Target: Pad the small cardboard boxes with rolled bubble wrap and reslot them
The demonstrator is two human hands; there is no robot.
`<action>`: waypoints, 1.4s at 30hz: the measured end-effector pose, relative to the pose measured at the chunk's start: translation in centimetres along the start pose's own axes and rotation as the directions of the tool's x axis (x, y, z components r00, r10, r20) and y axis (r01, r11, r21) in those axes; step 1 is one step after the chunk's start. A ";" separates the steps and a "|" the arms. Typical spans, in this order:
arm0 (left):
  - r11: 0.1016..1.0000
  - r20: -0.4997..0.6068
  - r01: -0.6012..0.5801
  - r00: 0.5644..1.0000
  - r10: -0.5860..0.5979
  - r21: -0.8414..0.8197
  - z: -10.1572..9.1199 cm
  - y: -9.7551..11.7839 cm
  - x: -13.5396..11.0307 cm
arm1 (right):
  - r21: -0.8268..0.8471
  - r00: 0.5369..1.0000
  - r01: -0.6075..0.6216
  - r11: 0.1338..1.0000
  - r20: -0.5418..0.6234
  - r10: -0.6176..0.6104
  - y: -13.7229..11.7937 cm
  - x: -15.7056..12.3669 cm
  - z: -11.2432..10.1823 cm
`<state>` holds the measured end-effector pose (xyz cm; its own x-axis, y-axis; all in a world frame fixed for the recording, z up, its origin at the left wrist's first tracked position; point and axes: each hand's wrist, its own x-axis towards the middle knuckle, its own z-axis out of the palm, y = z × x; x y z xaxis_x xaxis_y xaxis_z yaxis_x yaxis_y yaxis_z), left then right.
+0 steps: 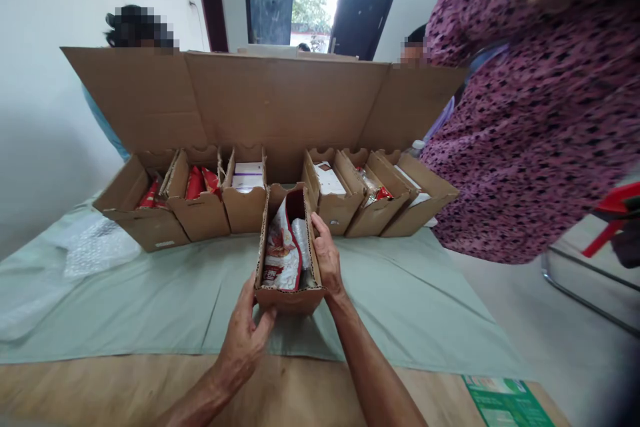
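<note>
Between my two hands is a narrow open cardboard box, tilted slightly toward me in front of a row of similar boxes. My left hand grips its near left corner, thumb on the front face. Along the right wall my right hand is pressed, fingers near the top edge. Inside the box stand a white and red printed pouch and something in clear bubble wrap. Directly behind it is a gap in the row, between a box of white packs and a box with a white carton.
A tall cardboard panel rises behind the row. Other boxes hold red packets. Bubble wrap lies on the green cloth at left. A green printed sheet lies at the near right. A person in a patterned purple dress stands close at right.
</note>
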<state>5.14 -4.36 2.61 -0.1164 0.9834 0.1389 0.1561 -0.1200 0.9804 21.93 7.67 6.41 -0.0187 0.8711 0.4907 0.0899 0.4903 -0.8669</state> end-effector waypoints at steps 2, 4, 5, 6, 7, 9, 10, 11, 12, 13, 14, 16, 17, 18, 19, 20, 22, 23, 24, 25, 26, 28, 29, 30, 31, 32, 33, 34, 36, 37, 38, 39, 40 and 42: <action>0.999 -0.008 -0.015 1.000 0.015 0.031 0.7 -0.2 -0.1 | 0.020 1.000 0.000 1.000 0.011 0.000 0.1 0.5 -0.5; 0.998 -0.013 -0.038 0.999 0.039 0.051 1.4 -0.5 0.2 | 0.059 0.999 -0.038 0.998 0.011 0.038 0.3 1.2 -1.0; 0.996 -0.017 -0.058 0.998 0.059 0.061 1.7 -0.6 0.4 | 0.082 0.997 -0.072 0.994 0.008 0.072 0.5 1.5 -1.3; 0.994 -0.022 -0.083 0.996 0.085 0.076 2.0 -0.6 0.8 | 0.101 0.994 -0.109 0.989 0.003 0.109 0.7 1.8 -1.5; 0.989 -0.027 -0.112 0.993 0.116 0.097 2.3 -0.7 1.1 | 0.113 0.990 -0.142 0.983 -0.001 0.143 0.9 1.9 -1.8; 0.971 -0.032 -0.181 0.982 0.188 0.155 2.8 -0.9 1.5 | 0.120 0.982 -0.185 0.975 -0.004 0.187 1.2 1.8 -2.4; 0.958 -0.024 -0.216 0.974 0.225 0.186 3.0 -1.0 1.6 | 0.127 0.981 -0.192 0.973 -0.006 0.194 1.3 1.5 -2.7; 0.945 -0.013 -0.250 0.966 0.258 0.212 3.2 -1.1 1.6 | 0.144 0.981 -0.191 0.971 -0.010 0.194 1.4 1.2 -3.0; 0.933 0.002 -0.278 0.959 0.285 0.229 3.3 -1.2 1.5 | 0.173 0.982 -0.185 0.967 -0.016 0.191 1.4 0.8 -3.2; 0.925 0.019 -0.296 0.954 0.300 0.236 3.3 -1.2 1.5 | 0.205 0.983 -0.177 0.963 -0.021 0.185 1.5 0.5 -3.4; 0.924 0.030 -0.301 0.953 0.303 0.234 3.2 -1.3 1.5 | 0.234 0.984 -0.167 0.958 -0.021 0.177 1.5 0.3 -3.4; 0.939 0.030 -0.273 0.962 0.272 0.211 2.9 -1.3 2.0 | 0.252 0.988 -0.150 0.956 -0.008 0.157 1.7 0.5 -3.2; 0.949 0.027 -0.246 0.969 0.246 0.196 2.6 -1.3 2.5 | 0.237 0.989 -0.144 0.961 -0.001 0.148 1.8 0.9 -2.8; 0.958 0.022 -0.219 0.976 0.219 0.185 2.2 -1.2 3.2 | 0.212 0.990 -0.141 0.967 0.005 0.143 2.1 1.4 -2.4; 0.964 0.016 -0.196 0.980 0.196 0.180 1.9 -1.1 4.0 | 0.181 0.989 -0.145 0.973 0.003 0.147 2.3 2.0 -2.0; 0.967 0.008 -0.178 0.984 0.179 0.182 1.5 -0.9 4.8 | 0.149 0.987 -0.155 0.977 -0.006 0.158 2.7 2.6 -1.6; 0.968 -0.024 -0.141 0.988 0.149 0.208 0.9 -0.6 6.6 | 0.101 0.981 -0.186 0.977 -0.043 0.191 3.4 3.3 -1.0; 0.966 -0.044 -0.119 0.990 0.132 0.231 0.8 -0.6 7.3 | 0.084 0.975 -0.204 0.975 -0.067 0.210 3.8 3.2 -1.0; 0.962 -0.059 -0.096 0.992 0.114 0.256 0.7 -0.5 8.0 | 0.069 0.969 -0.223 0.972 -0.090 0.229 4.1 2.9 -1.0; 0.957 -0.068 -0.074 0.993 0.097 0.282 0.6 -0.6 8.6 | 0.053 0.963 -0.242 0.969 -0.109 0.247 4.5 2.2 -1.1; 0.949 -0.072 -0.059 0.994 0.085 0.310 0.7 -0.6 9.1 | 0.037 0.956 -0.263 0.964 -0.124 0.265 4.9 1.4 -1.3; 0.929 -0.072 -0.052 0.994 0.085 0.367 0.9 -0.9 10.0 | -0.007 0.941 -0.310 0.951 -0.144 0.305 5.6 -0.5 -1.7; 0.918 -0.076 -0.054 0.993 0.090 0.392 1.0 -1.0 10.5 | -0.032 0.935 -0.329 0.944 -0.150 0.321 6.0 -1.4 -1.9; 0.909 -0.084 -0.052 0.992 0.095 0.413 1.2 -1.1 11.1 | -0.059 0.931 -0.343 0.937 -0.154 0.331 6.4 -2.2 -2.0; 0.901 -0.096 -0.047 0.991 0.097 0.430 1.5 -1.2 11.8 | -0.086 0.929 -0.352 0.932 -0.157 0.336 6.7 -2.8 -2.1; 0.896 -0.107 -0.038 0.990 0.095 0.443 1.8 -1.3 12.6 | -0.110 0.928 -0.355 0.928 -0.157 0.337 6.9 -3.1 -2.1; 0.891 -0.119 -0.026 0.989 0.090 0.454 2.1 -1.4 13.5 | -0.132 0.930 -0.354 0.926 -0.156 0.333 7.1 -3.3 -2.0; 0.885 -0.128 -0.015 0.988 0.084 0.466 2.5 -1.5 14.4 | -0.151 0.933 -0.348 0.925 -0.151 0.326 7.1 -3.4 -1.9; 0.872 -0.140 0.006 0.988 0.071 0.489 3.3 -1.6 16.0 | -0.179 0.941 -0.331 0.927 -0.136 0.310 7.1 -3.2 -1.8; 0.867 -0.143 0.013 0.987 0.067 0.498 3.6 -1.7 16.6 | -0.190 0.945 -0.322 0.928 -0.128 0.302 7.0 -3.1 -1.7; 0.863 -0.141 0.015 0.988 0.065 0.505 3.8 -1.8 16.9 | -0.200 0.948 -0.314 0.928 -0.121 0.294 6.9 -3.0 -1.8; 0.860 -0.133 0.012 0.989 0.066 0.510 3.9 -1.9 16.9 | -0.208 0.951 -0.307 0.929 -0.117 0.288 6.8 -3.0 -1.9; 0.859 -0.119 0.002 0.990 0.069 0.512 3.7 -2.0 16.6 | -0.216 0.953 -0.301 0.929 -0.113 0.282 6.7 -3.1 -2.0; 0.858 -0.075 -0.034 0.994 0.084 0.512 2.6 -2.3 14.8 | -0.231 0.956 -0.291 0.928 -0.106 0.273 6.6 -3.3 -2.2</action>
<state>5.58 10.82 2.06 -0.1763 0.9569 0.2308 0.6402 -0.0666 0.7653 24.76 8.00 -0.71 0.1124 0.9639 0.2413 0.3187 0.1951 -0.9276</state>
